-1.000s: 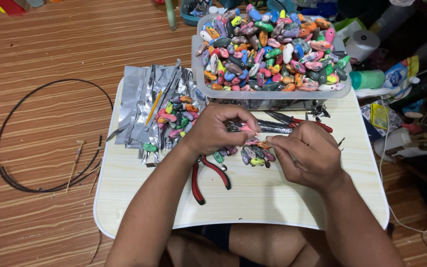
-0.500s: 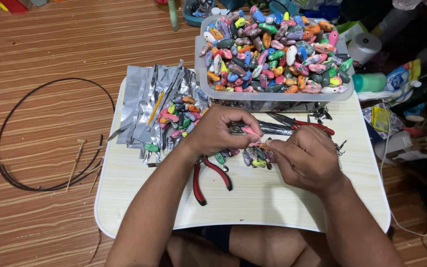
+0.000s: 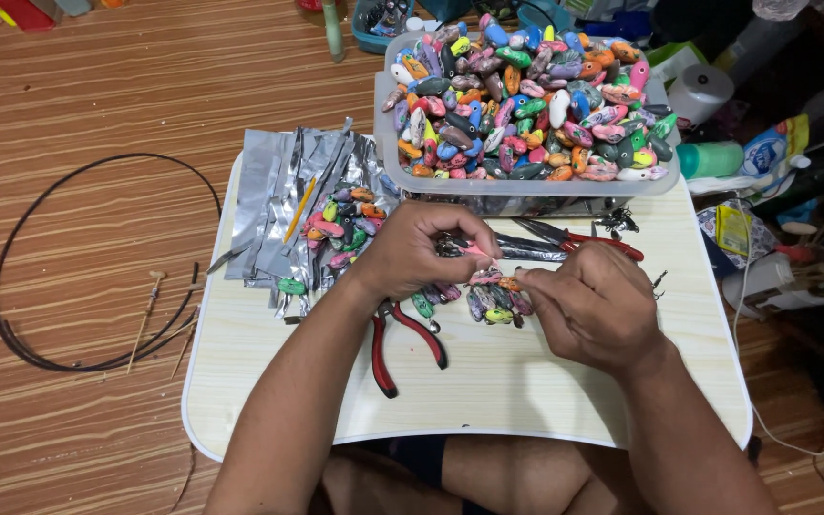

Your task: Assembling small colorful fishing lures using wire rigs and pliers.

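Near the desk's [image 3: 240, 381] middle, our left hand [image 3: 412, 250] still pinches a small pink lure [image 3: 477, 253]; our right hand [image 3: 591, 307], fingers curled, has closed in on it.

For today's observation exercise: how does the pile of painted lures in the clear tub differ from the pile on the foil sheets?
The lures in the clear tub are heaped high and number many; the lures on the foil sheets are a small, flat scatter. The tub pile sits walled in; the foil pile lies loose. Both mix many bright colours and rest on the pale lap table.
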